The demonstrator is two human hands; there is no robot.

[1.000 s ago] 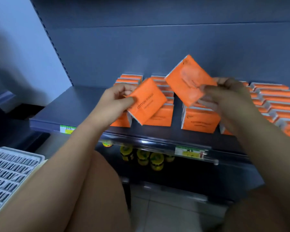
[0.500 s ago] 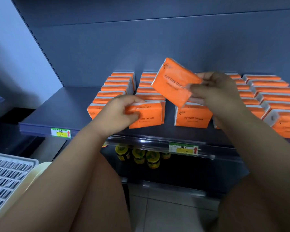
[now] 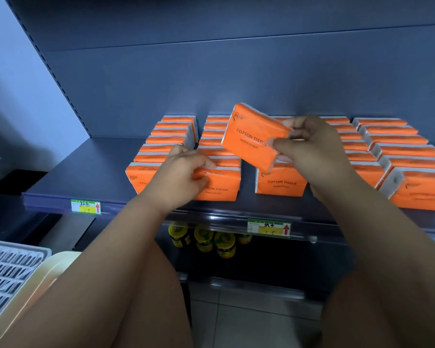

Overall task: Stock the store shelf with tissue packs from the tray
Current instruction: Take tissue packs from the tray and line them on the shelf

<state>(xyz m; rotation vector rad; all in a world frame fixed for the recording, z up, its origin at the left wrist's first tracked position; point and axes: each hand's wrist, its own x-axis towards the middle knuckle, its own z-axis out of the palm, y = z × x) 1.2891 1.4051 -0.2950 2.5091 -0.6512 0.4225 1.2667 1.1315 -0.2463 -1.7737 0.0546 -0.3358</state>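
Several rows of orange tissue packs stand on the dark shelf (image 3: 86,169). My left hand (image 3: 183,174) grips the top of the front pack (image 3: 217,187) in the second row, which stands on the shelf. My right hand (image 3: 312,146) pinches the right end of another orange tissue pack (image 3: 251,139), held tilted in the air above the gap between the second and third rows. The third row's front pack (image 3: 281,184) stands below it. A white slotted tray (image 3: 8,275) lies at the lower left.
The left part of the shelf holds no packs. More packs (image 3: 412,187) fill the right end. Price labels (image 3: 86,206) sit on the shelf's front rail. Yellow-lidded jars (image 3: 204,238) stand on the shelf below. My knees fill the foreground.
My left hand has set its pack down upright at the front of the second row. My right hand has lowered its pack slightly and turned its printed face toward me.
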